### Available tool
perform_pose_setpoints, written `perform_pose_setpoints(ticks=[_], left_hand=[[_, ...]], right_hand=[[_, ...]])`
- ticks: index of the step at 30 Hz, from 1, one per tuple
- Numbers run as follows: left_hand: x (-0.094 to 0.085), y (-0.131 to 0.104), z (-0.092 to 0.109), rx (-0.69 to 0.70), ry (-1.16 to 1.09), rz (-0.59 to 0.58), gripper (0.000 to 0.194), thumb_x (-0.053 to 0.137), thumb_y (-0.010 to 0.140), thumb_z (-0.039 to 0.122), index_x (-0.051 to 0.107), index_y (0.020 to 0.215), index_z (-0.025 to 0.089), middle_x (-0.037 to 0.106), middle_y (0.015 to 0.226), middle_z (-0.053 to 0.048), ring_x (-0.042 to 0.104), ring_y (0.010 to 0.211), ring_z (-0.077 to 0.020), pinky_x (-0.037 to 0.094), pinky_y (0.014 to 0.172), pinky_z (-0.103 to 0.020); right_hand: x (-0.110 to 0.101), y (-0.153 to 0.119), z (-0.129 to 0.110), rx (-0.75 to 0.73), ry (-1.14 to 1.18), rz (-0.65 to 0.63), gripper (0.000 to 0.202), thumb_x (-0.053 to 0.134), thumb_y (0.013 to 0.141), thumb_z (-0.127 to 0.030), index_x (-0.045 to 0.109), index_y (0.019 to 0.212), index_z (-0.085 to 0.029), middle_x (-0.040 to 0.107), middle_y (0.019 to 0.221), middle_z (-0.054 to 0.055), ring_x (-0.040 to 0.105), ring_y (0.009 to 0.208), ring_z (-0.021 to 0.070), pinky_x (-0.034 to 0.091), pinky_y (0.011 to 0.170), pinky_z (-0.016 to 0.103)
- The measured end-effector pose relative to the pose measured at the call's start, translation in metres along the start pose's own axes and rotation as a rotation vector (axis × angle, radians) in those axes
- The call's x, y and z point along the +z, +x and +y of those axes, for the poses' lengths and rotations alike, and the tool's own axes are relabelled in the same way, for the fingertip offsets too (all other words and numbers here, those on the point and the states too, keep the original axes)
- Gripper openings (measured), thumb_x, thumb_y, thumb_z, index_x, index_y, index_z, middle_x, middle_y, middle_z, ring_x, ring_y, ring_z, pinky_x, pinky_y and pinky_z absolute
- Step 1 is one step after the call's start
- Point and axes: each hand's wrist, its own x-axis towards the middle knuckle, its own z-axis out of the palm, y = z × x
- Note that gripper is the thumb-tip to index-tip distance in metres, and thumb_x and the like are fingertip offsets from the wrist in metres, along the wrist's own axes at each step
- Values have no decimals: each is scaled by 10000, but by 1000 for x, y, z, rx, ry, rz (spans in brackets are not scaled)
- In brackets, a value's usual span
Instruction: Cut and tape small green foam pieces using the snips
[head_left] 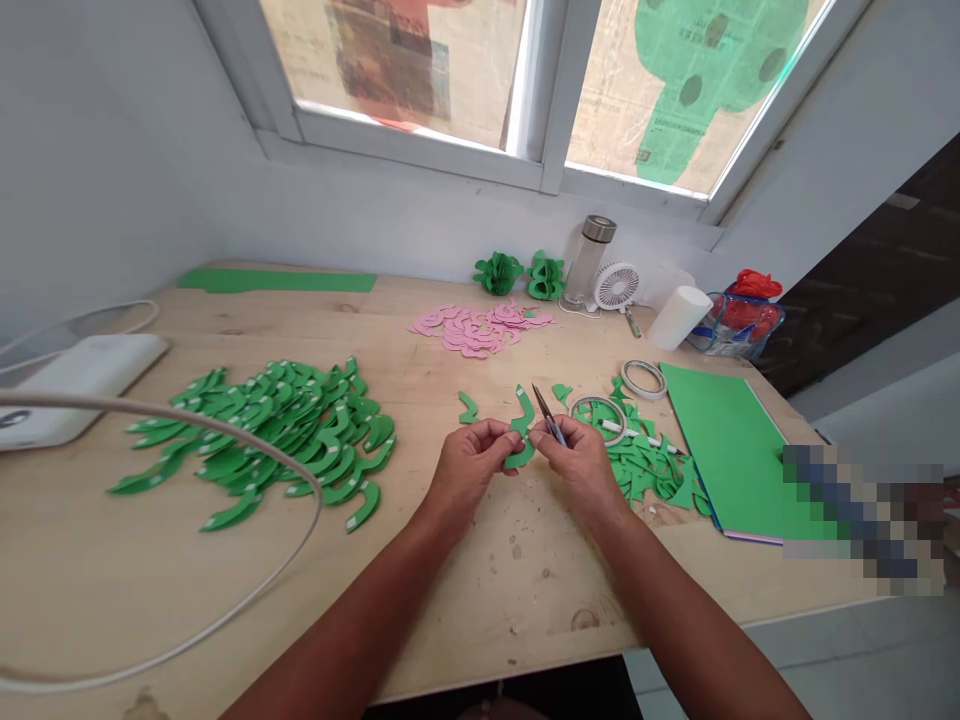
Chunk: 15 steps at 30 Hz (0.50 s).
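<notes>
My left hand [480, 455] pinches a curved green paper piece [523, 408] with small white patches on it. The fingertips of my right hand [576, 458] touch the right side of that piece, and scissors [550, 415] are held in the same hand, their dark blades pointing up and away. Just beyond my left hand lies another small green curved piece [468, 408]. A large heap of green curved pieces with white patches [300, 425] is spread on the left. Green scraps [649, 465] lie to the right of my right hand, with a tape roll [621, 432] and a white pen on them.
Pink paper pieces [472, 328], two green paper shapes [498, 273], a glass bottle [589, 265] and a small fan [616, 287] stand or lie at the back. Green sheets [739, 450] are at right. A white cable [296, 545] loops across the left foreground.
</notes>
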Motion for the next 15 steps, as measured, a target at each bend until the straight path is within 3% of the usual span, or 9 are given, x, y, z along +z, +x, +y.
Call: perform_pose_setpoints(ticks=[15], left_hand=[[0, 1, 0, -8, 20, -38, 187, 671, 630, 315, 612, 629, 138, 612, 608, -18, 540, 565, -116, 474, 524, -228]], right_hand=[[3, -1, 1, -8, 15, 27, 169, 645, 667, -313, 571, 659, -161, 488, 573, -53, 358, 506, 71, 254, 488, 210]])
